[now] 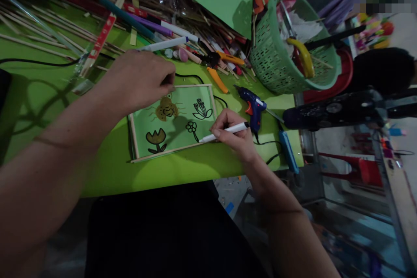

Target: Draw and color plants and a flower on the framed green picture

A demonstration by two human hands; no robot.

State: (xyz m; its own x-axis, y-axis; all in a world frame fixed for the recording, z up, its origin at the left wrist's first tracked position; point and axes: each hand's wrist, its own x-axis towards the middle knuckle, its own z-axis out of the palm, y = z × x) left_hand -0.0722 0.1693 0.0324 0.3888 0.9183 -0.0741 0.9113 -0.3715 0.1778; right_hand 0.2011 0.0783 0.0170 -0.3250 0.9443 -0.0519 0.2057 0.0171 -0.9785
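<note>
My right hand point(233, 132) grips a white marker with a black end point(230, 131); its tip touches the green sheet point(176, 132) at the stem of a small drawn flower point(191, 127). Thin wooden sticks point(172, 153) frame the sheet, which also bears a brown round figure, a brown tulip and an outlined plant. My left hand point(143, 79) rests over the sheet's top left edge, fingers curled down. What its fingertips hold, if anything, is hidden. A white pen point(166, 44) lies just above that hand.
A blue glue gun point(254, 106) lies right of the frame, beside a blue cutter point(288, 151). Behind stand a green basket point(270, 47) with tools and orange-handled pliers point(217, 80). Sticks and markers cover the table's back; black cords cross the green table point(130, 182).
</note>
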